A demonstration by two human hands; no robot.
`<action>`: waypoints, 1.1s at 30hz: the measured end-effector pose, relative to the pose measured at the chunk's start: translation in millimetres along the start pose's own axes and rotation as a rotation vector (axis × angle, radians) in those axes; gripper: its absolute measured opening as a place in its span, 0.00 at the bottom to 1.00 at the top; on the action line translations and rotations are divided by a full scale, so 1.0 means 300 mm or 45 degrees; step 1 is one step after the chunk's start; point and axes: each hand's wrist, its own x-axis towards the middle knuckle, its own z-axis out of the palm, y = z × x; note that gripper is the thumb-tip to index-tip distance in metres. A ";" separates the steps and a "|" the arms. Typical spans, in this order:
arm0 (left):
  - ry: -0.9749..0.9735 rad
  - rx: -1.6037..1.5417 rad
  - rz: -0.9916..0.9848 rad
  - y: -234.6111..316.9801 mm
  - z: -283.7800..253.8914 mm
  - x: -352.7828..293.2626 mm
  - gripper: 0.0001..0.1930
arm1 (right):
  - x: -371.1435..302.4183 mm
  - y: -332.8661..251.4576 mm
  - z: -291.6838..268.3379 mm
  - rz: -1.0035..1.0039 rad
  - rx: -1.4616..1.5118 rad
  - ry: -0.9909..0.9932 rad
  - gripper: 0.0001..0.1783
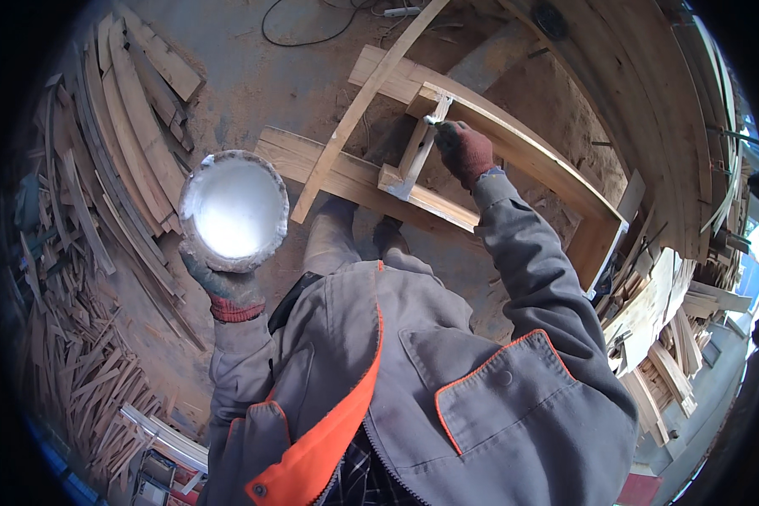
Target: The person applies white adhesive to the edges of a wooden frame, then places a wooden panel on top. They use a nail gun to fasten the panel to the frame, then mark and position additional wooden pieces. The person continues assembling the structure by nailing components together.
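My left hand, in a grey-and-red work glove, grips a round tub from below and its near side. The tub's rim is crusted, and a white substance that looks like glue lies inside. Over a wooden frame, my right hand in a dark red glove is closed around a small brush, mostly hidden by the fingers. Its white tip touches or nearly touches the far end of a short crosspiece. White smears run along that crosspiece's upper edge.
A long thin slat crosses the boards under the frame. Curved planks and heaped offcuts lie at left. Large boards stand at right, with more scrap wood nearer. A black cable lies on the dusty floor.
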 end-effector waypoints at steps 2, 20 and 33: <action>0.003 0.092 0.071 -0.001 0.005 -0.002 0.39 | -0.088 -0.070 0.011 -0.011 0.008 -0.099 0.11; -0.047 0.177 0.102 -0.104 0.057 -0.184 0.45 | -0.308 -0.255 0.288 0.309 0.732 0.243 0.15; -0.112 0.211 0.168 -0.126 0.061 -0.190 0.42 | -0.330 -0.140 0.183 0.255 0.716 0.263 0.14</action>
